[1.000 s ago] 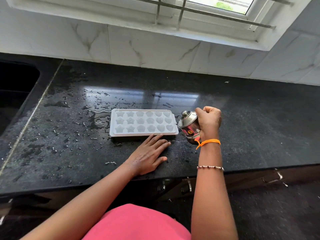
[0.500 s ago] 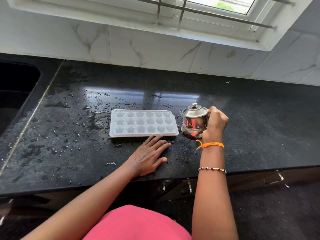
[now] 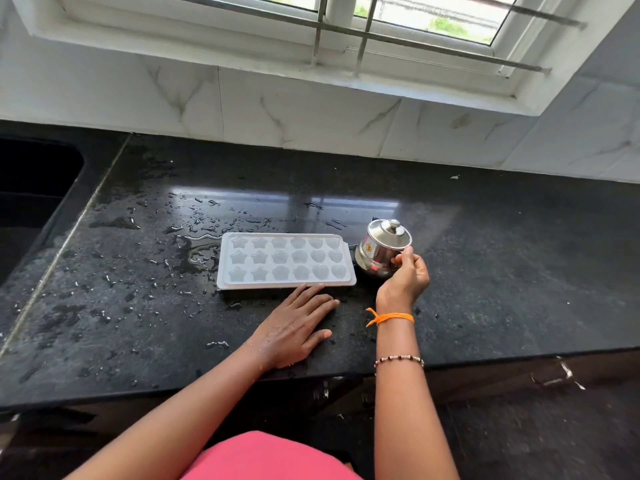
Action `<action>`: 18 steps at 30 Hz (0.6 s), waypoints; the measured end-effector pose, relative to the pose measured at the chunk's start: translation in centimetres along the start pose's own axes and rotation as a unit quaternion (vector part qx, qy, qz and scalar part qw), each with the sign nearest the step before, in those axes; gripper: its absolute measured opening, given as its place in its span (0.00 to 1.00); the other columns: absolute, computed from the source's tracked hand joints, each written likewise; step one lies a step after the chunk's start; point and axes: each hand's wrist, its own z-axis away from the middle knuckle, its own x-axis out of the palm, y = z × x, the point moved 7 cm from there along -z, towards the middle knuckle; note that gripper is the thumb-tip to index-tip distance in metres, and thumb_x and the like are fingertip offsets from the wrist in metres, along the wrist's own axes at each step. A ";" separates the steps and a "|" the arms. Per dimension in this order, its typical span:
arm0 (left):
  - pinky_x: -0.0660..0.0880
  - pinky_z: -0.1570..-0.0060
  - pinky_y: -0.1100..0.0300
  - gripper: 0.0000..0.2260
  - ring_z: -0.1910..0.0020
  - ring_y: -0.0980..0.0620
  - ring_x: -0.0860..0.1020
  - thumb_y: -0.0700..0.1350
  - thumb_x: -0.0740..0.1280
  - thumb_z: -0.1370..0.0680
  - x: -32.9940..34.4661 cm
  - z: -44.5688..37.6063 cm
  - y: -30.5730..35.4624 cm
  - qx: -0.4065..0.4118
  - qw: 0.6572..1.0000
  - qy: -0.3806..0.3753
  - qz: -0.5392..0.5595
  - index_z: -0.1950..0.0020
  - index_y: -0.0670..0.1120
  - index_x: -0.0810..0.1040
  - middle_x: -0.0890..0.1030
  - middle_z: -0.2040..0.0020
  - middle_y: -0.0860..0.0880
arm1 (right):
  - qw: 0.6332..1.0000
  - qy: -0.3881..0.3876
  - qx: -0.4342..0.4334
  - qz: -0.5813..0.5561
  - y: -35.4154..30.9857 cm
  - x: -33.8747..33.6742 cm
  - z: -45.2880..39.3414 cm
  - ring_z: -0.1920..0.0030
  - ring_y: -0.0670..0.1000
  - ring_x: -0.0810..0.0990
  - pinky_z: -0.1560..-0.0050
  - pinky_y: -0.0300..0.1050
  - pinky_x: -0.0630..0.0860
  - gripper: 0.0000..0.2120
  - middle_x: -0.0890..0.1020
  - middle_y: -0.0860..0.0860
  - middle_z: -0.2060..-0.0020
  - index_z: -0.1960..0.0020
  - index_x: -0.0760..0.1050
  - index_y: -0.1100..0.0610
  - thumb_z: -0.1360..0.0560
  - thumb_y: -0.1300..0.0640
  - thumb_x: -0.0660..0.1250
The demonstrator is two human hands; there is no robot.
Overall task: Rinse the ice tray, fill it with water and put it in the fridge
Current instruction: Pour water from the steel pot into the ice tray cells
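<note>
A white ice tray [image 3: 286, 260] with star and heart moulds lies flat on the wet black counter [image 3: 502, 258], its cells glistening with water. My left hand [image 3: 298, 327] rests flat on the counter just in front of the tray, fingers straight, their tips near its front edge. A small lidded steel pot [image 3: 382, 249] stands upright on the counter at the tray's right end. My right hand [image 3: 403, 277] holds the pot at its right side with curled fingers.
A dark sink [image 3: 31, 188] is set into the counter at far left. Water drops and a puddle [image 3: 197, 251] spread left of and behind the tray. White marble tiles and a barred window [image 3: 346, 29] rise behind. Drawer handles [image 3: 557, 375] show below the counter edge.
The steel pot was tilted toward the tray a second ago; my right hand has brought it upright and set it down on the counter by the tray. My left hand stayed put.
</note>
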 end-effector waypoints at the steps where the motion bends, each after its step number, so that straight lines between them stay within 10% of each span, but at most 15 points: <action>1: 0.48 0.27 0.54 0.23 0.28 0.49 0.62 0.57 0.54 0.21 -0.1 0.0 0.0 0.000 1.000 0.002 -0.001 0.30 0.47 0.68 0.73 0.34 0.50 | 1.000 0.007 0.001 -0.004 0.2 -0.1 0.1 0.73 0.43 0.66 0.75 0.30 0.65 0.18 0.68 0.53 0.72 0.71 0.66 0.58 0.23 0.64 0.60; 8: 0.48 0.27 0.55 0.24 0.28 0.50 0.61 0.57 0.54 0.20 -0.2 -0.1 0.0 -0.004 1.000 -0.010 0.001 0.29 0.46 0.68 0.73 0.34 0.50 | 1.000 0.007 0.001 0.007 1.6 -1.1 0.7 0.74 0.39 0.71 0.71 0.28 0.68 0.16 0.71 0.53 0.71 0.70 0.69 0.59 0.23 0.65 0.62; 15: 0.46 0.27 0.55 0.23 0.26 0.51 0.58 0.56 0.54 0.20 -0.9 -0.1 0.0 -0.009 0.998 0.001 0.055 0.27 0.47 0.65 0.70 0.31 0.50 | 0.993 -0.012 -0.006 0.116 2.0 -2.5 1.0 0.52 0.47 0.74 0.47 0.42 0.71 0.08 0.73 0.55 0.50 0.61 0.75 0.53 0.23 0.56 0.63; 18: 0.54 0.29 0.52 0.23 0.29 0.52 0.62 0.54 0.55 0.21 -3.4 -0.1 -1.4 -0.065 0.991 0.066 0.095 0.29 0.46 0.67 0.71 0.32 0.49 | 0.994 0.009 0.018 0.106 3.0 -3.8 1.8 0.60 0.46 0.73 0.55 0.38 0.73 0.09 0.74 0.52 0.57 0.59 0.69 0.50 0.21 0.59 0.59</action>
